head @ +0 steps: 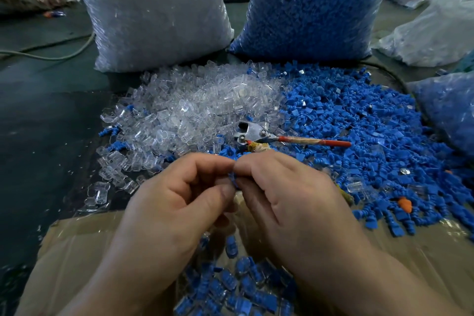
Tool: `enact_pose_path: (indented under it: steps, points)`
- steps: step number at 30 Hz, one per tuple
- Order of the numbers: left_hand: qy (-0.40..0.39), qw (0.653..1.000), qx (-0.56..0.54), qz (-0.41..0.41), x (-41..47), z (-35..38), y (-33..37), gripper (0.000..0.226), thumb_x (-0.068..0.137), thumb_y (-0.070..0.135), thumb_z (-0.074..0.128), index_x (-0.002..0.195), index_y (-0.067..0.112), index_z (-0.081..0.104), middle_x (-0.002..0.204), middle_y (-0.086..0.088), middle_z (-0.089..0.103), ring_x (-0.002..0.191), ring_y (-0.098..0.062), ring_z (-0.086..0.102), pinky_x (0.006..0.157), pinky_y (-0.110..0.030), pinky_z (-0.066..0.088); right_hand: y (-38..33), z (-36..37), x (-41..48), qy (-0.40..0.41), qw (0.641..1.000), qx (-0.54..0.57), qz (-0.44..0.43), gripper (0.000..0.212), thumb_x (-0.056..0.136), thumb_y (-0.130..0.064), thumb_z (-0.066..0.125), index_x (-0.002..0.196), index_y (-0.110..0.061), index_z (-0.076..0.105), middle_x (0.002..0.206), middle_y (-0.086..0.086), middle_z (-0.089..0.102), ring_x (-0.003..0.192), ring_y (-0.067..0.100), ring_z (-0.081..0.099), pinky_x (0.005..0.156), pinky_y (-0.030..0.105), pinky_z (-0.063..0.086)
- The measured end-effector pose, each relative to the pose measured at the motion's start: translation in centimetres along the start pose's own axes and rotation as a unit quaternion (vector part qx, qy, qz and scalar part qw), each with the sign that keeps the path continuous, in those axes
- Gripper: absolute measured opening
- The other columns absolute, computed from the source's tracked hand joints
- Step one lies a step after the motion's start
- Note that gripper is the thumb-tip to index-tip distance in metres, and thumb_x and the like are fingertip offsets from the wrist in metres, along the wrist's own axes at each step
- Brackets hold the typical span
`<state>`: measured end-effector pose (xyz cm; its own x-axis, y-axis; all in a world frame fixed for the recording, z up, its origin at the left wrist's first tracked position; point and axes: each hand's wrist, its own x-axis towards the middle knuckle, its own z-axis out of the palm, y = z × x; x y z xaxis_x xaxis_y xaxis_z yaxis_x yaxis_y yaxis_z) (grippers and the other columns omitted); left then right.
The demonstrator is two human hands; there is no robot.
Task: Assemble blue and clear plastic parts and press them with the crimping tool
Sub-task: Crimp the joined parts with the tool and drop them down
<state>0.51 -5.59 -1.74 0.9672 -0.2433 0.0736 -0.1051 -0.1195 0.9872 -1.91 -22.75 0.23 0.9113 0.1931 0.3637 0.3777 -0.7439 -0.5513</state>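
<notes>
My left hand (177, 202) and my right hand (289, 200) meet fingertip to fingertip in the middle of the view. Between them they pinch a small blue plastic part (233, 178), mostly hidden by the fingers; I cannot tell whether a clear part is with it. Just beyond my hands lies the crimping tool (259, 134), metal head to the left, red handle pointing right. A heap of clear parts (195, 108) spreads behind it on the left, with a heap of blue parts (364, 131) on the right.
A cardboard box (84, 244) under my wrists holds several assembled blue-and-clear pieces (238, 287). Two tall plastic sacks stand at the back, a clear-part sack (154, 13) and a blue-part sack (313, 5). An orange piece (405, 204) lies at right. A cable (51, 55) runs at left.
</notes>
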Motion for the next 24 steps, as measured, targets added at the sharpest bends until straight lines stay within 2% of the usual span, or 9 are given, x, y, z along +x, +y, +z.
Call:
enact_pose_path:
  steps: [2,4,6,9,11,14,17,21,24]
  points:
    - [0.042,0.999,0.008,-0.010,0.1,0.3,-0.4,0.023,0.073,0.031,0.078,0.095,0.035,0.075,0.081,-0.003,0.076,0.070,-0.017,0.073,0.062,-0.027,0.056,0.0,0.0,0.0,-0.024,0.999,0.001,-0.022,0.023,0.095,-0.023,0.051,0.114,-0.020,0.063,0.101,-0.003,0.063,0.088,0.020,0.062,0.066,0.043,0.053]
    - [0.071,0.997,0.005,-0.020,0.2,0.4,-0.4,0.021,0.072,0.031,0.084,0.090,0.033,0.075,0.078,-0.003,0.076,0.068,-0.019,0.073,0.060,-0.029,0.056,0.1,-0.3,0.3,-0.031,0.999,-0.026,-0.031,0.027,0.094,-0.029,0.050,0.119,-0.024,0.059,0.108,-0.004,0.061,0.096,0.017,0.059,0.072,0.040,0.055]
    - [0.093,0.994,-0.042,-0.047,0.2,0.4,-0.2,0.015,0.073,0.027,0.083,0.085,0.027,0.074,0.071,-0.007,0.073,0.059,-0.022,0.069,0.054,-0.031,0.056,0.9,-1.0,0.7,0.000,0.995,-0.102,-0.006,0.036,0.090,-0.037,0.047,0.125,-0.029,0.053,0.119,-0.006,0.059,0.110,0.015,0.053,0.087,0.040,0.053]
    - [0.085,0.975,-0.177,-0.105,0.3,0.2,0.3,0.011,0.064,0.015,0.076,0.074,0.020,0.073,0.062,-0.013,0.066,0.049,-0.020,0.060,0.043,-0.029,0.051,2.8,-2.3,1.5,-0.040,0.968,-0.229,0.100,0.060,0.087,-0.050,0.053,0.141,-0.033,0.033,0.146,-0.004,0.040,0.138,0.023,0.030,0.113,0.049,0.031]
    - [0.059,0.972,-0.194,-0.119,0.5,-0.2,0.6,0.019,0.053,0.013,0.080,0.069,0.021,0.073,0.062,-0.012,0.065,0.048,-0.018,0.059,0.041,-0.025,0.050,4.2,-2.8,1.8,-0.105,0.941,-0.282,0.154,0.070,0.088,-0.059,0.049,0.146,-0.033,0.021,0.155,-0.001,0.026,0.145,0.026,0.017,0.117,0.045,0.018]
    - [0.050,0.966,-0.211,-0.140,0.7,-0.5,0.7,0.025,0.046,0.012,0.078,0.069,0.020,0.072,0.064,-0.010,0.063,0.048,-0.016,0.056,0.039,-0.023,0.047,5.0,-2.5,2.0,-0.134,0.932,-0.293,0.167,0.067,0.089,-0.062,0.042,0.145,-0.031,0.024,0.148,-0.001,0.034,0.136,0.025,0.029,0.114,0.043,0.022]
    - [0.059,0.963,-0.219,-0.145,0.7,-0.4,0.7,0.015,0.057,0.011,0.066,0.068,0.020,0.071,0.061,-0.010,0.059,0.047,-0.016,0.054,0.037,-0.022,0.044,5.0,-2.4,2.3,-0.122,0.932,-0.301,0.162,0.064,0.086,-0.062,0.044,0.141,-0.032,0.031,0.135,-0.004,0.047,0.125,0.024,0.038,0.107,0.044,0.030]
    - [0.049,0.960,-0.228,-0.153,0.7,-0.1,0.9,0.013,0.060,0.011,0.067,0.069,0.019,0.072,0.063,-0.013,0.061,0.048,-0.017,0.055,0.038,-0.022,0.046,4.9,-2.4,2.7,-0.106,0.934,-0.305,0.154,0.053,0.082,-0.057,0.050,0.128,-0.032,0.043,0.113,-0.004,0.055,0.108,0.023,0.042,0.095,0.044,0.033]
    - [0.051,0.958,-0.234,-0.156,0.7,0.0,1.3,0.012,0.062,0.012,0.068,0.070,0.020,0.073,0.066,-0.015,0.064,0.049,-0.020,0.055,0.038,-0.022,0.047,4.8,-2.8,2.7,-0.085,0.940,-0.294,0.154,0.049,0.080,-0.055,0.052,0.123,-0.032,0.045,0.105,-0.004,0.053,0.099,0.021,0.041,0.090,0.042,0.032]
